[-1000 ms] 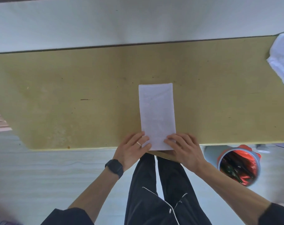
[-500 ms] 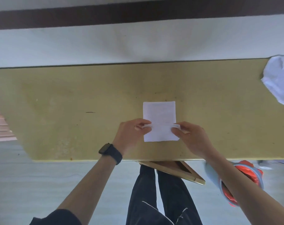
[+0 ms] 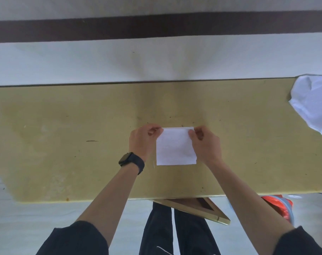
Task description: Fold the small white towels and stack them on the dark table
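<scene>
One folded white towel (image 3: 176,147) lies flat on the counter (image 3: 64,144); the left grip (image 3: 142,139) pinches its far left corner; the right grip (image 3: 206,142) pinches its far right corner; crumpled white cloth (image 3: 313,102) sits well apart at the right end.

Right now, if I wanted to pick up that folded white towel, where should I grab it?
Probably its two far corners, coming in from left and right as the left hand and right hand do: the folded towel lies flat on the table, and pinching there keeps both layers together.
</scene>
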